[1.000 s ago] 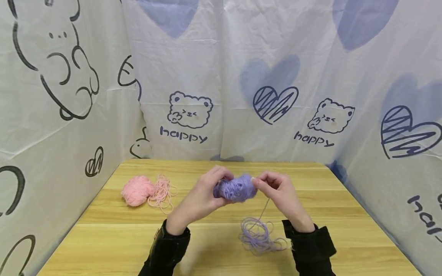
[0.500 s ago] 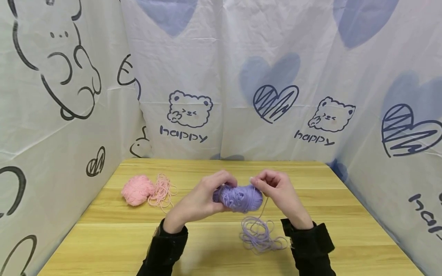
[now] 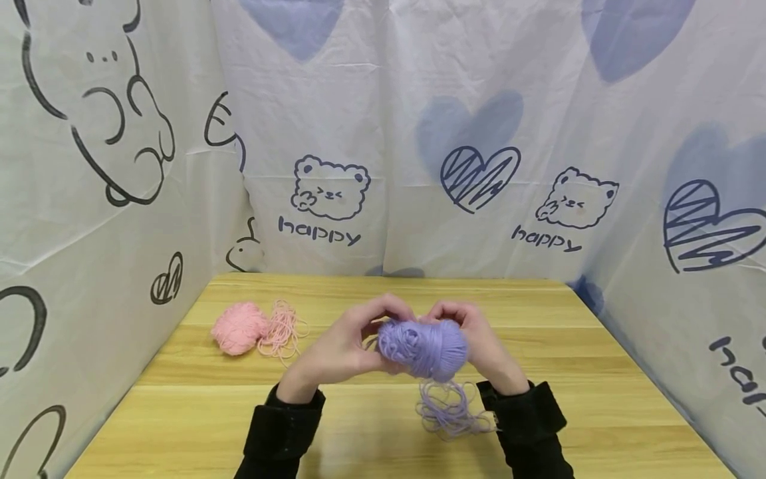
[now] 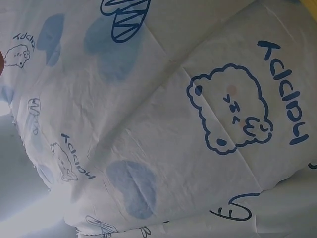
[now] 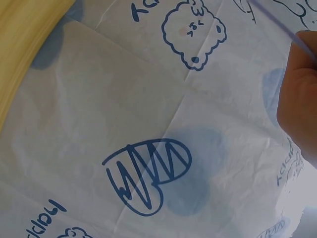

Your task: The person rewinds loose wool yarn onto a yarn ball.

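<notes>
In the head view a purple yarn ball (image 3: 425,349) is held above the table. My left hand (image 3: 341,346) grips its left end, thumb below and fingers over the top. Close against the far right side of the ball is my right hand (image 3: 486,342), its fingertips partly hidden behind it. A purple strand (image 5: 277,20) runs taut to the curled right hand (image 5: 299,96) in the right wrist view. Below, a loose heap of purple yarn (image 3: 449,416) lies on the table. The left wrist view shows mostly curtain, not the ball.
A pink yarn ball (image 3: 239,328) with loose pink strands (image 3: 281,330) beside it lies at the table's back left. White printed curtains (image 3: 407,133) enclose the wooden table (image 3: 209,419) at the back and both sides.
The purple ball has tilted and shifted slightly right and down, its right end turning toward the camera. My right hand has moved left, from the ball's right end to behind it.
</notes>
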### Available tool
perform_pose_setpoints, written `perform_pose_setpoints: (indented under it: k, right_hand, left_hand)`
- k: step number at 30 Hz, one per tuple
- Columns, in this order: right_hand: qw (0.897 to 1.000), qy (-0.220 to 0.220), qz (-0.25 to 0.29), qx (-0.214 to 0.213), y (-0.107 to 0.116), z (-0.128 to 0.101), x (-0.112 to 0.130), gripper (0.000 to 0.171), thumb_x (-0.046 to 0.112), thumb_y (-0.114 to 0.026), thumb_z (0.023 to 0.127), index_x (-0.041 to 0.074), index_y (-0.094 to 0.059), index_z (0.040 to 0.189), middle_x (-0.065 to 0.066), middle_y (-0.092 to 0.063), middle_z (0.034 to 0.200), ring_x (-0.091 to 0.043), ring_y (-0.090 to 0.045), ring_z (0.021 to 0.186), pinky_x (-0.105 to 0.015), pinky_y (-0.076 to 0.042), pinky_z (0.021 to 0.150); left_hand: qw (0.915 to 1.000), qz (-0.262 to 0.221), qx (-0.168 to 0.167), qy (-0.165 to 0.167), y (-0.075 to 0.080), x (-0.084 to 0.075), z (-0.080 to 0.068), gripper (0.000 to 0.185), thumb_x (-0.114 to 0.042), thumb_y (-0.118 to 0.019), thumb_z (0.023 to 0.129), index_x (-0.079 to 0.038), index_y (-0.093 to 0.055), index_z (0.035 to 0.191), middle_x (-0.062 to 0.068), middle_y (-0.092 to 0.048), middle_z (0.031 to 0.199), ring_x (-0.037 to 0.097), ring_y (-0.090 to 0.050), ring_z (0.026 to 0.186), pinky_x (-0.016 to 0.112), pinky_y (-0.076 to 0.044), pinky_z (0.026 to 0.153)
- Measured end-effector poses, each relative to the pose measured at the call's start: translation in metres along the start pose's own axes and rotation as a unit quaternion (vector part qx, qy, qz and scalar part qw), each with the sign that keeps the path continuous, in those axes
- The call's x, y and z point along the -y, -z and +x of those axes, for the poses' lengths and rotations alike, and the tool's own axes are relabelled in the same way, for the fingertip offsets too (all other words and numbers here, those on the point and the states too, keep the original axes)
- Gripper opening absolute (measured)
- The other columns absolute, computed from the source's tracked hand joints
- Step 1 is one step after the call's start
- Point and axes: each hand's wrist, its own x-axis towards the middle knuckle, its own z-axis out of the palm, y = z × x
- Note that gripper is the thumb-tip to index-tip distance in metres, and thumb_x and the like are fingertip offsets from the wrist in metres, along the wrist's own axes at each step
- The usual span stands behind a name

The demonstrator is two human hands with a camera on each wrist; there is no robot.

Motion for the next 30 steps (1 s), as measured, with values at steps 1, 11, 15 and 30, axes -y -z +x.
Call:
perform_pose_setpoints:
  k: [1, 11, 15, 30]
  right_hand:
    - [1.000, -0.002, 0.002, -0.001, -0.0007, 0.0004, -0.0005, 0.003, 0.004, -0.064, 0.087, 0.002, -0.064, 0.086, 0.003, -0.068, 0.086, -0.012, -0.064, 0.083, -0.024, -0.055, 0.072]
    - [1.000, 0.005, -0.013, -0.002, -0.0022, 0.0016, -0.0023, 0.006, 0.003, -0.062, 0.087, 0.006, -0.064, 0.082, 0.008, -0.066, 0.081, -0.009, -0.061, 0.079, -0.023, -0.053, 0.072]
    - [0.999, 0.009, -0.036, -0.010, -0.0021, 0.0024, -0.0021, 0.009, 0.005, -0.060, 0.088, 0.006, -0.063, 0.080, 0.009, -0.065, 0.078, -0.008, -0.061, 0.076, -0.024, -0.053, 0.072]
    - [1.000, -0.006, -0.022, -0.012, -0.0030, 0.0018, -0.0053, 0.017, -0.011, -0.045, 0.079, 0.001, -0.039, 0.067, 0.012, -0.035, 0.058, -0.003, -0.031, 0.052, -0.026, -0.026, 0.045]
  left_hand:
    - [1.0000, -0.005, -0.005, -0.002, 0.0003, -0.0004, 0.0000, 0.050, 0.008, -0.073, 0.070, -0.005, -0.054, 0.114, 0.014, -0.058, 0.113, 0.015, -0.056, 0.107, 0.037, -0.054, 0.093]
    - [0.9995, -0.015, -0.026, 0.008, 0.0003, -0.0019, 0.0008, 0.053, 0.010, -0.074, 0.069, -0.005, -0.053, 0.115, 0.014, -0.057, 0.114, 0.013, -0.056, 0.107, 0.035, -0.055, 0.092]
    - [0.9991, -0.022, -0.036, 0.006, 0.0005, -0.0018, 0.0007, 0.054, 0.010, -0.074, 0.068, -0.004, -0.052, 0.115, 0.015, -0.056, 0.114, 0.012, -0.056, 0.105, 0.035, -0.055, 0.090]
    - [0.9893, -0.037, -0.136, 0.037, -0.0002, -0.0057, 0.0033, 0.055, 0.012, -0.072, 0.073, -0.002, -0.045, 0.118, 0.017, -0.053, 0.115, 0.014, -0.059, 0.101, 0.033, -0.057, 0.086]
